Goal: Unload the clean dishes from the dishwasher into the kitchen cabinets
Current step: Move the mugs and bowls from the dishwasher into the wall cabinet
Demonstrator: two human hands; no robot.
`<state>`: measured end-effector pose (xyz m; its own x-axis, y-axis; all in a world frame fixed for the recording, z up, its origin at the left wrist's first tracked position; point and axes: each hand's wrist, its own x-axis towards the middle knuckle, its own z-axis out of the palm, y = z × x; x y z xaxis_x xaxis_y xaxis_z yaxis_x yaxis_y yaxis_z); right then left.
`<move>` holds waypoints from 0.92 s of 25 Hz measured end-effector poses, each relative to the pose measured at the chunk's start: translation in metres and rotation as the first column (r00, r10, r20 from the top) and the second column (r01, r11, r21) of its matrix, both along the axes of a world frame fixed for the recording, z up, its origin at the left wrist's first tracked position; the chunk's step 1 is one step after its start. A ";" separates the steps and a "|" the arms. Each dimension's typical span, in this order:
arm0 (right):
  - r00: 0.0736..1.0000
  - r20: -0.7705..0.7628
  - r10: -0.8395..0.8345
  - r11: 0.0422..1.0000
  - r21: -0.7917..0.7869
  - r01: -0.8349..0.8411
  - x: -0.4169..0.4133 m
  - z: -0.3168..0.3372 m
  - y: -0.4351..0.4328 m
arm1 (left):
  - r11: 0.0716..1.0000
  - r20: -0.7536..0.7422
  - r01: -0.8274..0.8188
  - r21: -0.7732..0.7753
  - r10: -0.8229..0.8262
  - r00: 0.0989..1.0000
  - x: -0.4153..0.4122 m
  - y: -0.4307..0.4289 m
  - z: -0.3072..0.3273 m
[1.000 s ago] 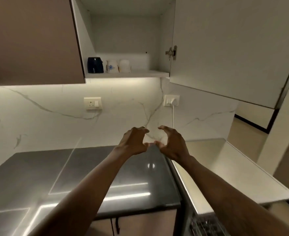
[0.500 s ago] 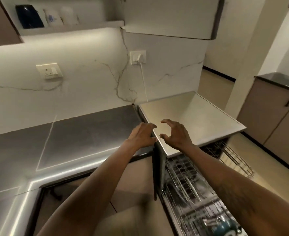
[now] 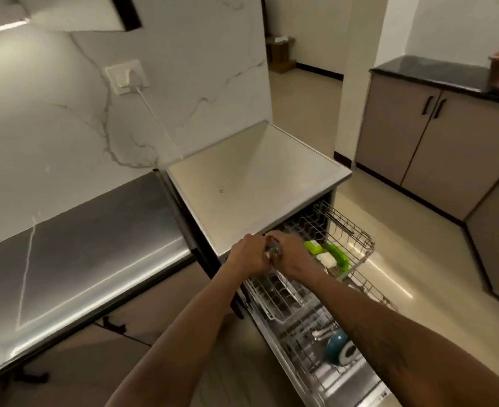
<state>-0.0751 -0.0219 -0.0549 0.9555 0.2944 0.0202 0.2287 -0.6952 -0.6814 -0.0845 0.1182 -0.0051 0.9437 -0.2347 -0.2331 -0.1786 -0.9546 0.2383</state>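
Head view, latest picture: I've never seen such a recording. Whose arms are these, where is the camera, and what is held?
No machine here: a camera worn on a person's head looks down at their own bare arms. The left hand and right hand meet over the pulled-out upper rack of an open dishwasher, their fingers curled round a small shiny item; what it is I cannot tell. Green-and-white utensils lie in that rack, a teal dish in the lower rack.

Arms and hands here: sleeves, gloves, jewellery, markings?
Both bare: left hand and right hand ungloved, no sleeves, watch or bands in view on either forearm. A dark tattoo-like marking runs along the right forearm. Rings: too blurred to tell.
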 end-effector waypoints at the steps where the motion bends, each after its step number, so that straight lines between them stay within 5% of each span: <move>1: 1.000 -0.020 -0.021 1.000 0.009 0.021 0.000 -0.007 -0.013 | 1.000 -0.017 0.023 0.009 -0.023 1.000 0.004 -0.012 -0.008; 6: 0.963 -0.178 -0.200 0.977 0.034 0.209 0.004 -0.050 -0.063 | 0.998 -0.094 0.061 0.028 -0.059 0.994 0.032 -0.061 -0.052; 13: 0.799 -0.353 -0.486 0.860 -0.033 0.508 0.047 -0.111 -0.104 | 0.993 -0.156 0.107 -0.043 -0.113 0.981 0.104 -0.105 -0.106; 23: 0.779 -0.414 -0.471 0.882 -0.202 0.426 0.145 -0.255 -0.151 | 1.000 -0.328 -0.010 -0.022 0.003 0.945 0.223 -0.159 -0.299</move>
